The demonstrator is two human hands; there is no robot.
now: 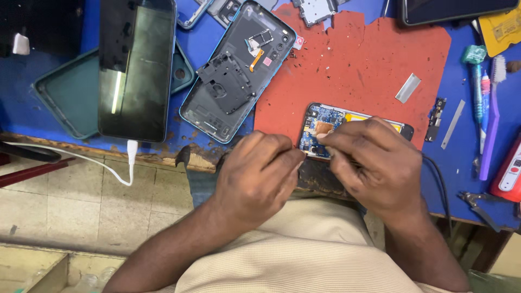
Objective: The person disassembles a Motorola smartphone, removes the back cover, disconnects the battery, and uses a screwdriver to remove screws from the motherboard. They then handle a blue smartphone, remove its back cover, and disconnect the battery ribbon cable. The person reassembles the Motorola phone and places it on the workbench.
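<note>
Opened phone (347, 122), blue board bare, both hands' (260, 171) (374, 163) grip pinched shut on it.

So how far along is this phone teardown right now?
Done: the back cover lies apart on the blue bench, and the opened phone shows its bare circuit board. In hand: the left hand and right hand pinch at the board's near edge. Left: the board remains in its frame.

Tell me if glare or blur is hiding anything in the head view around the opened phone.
Head view: even light, soft shadows; the opened phone stays sharp, though the left hand and right hand cover most of it; a bright glare streak lies on the dark phone screen at left.
</note>
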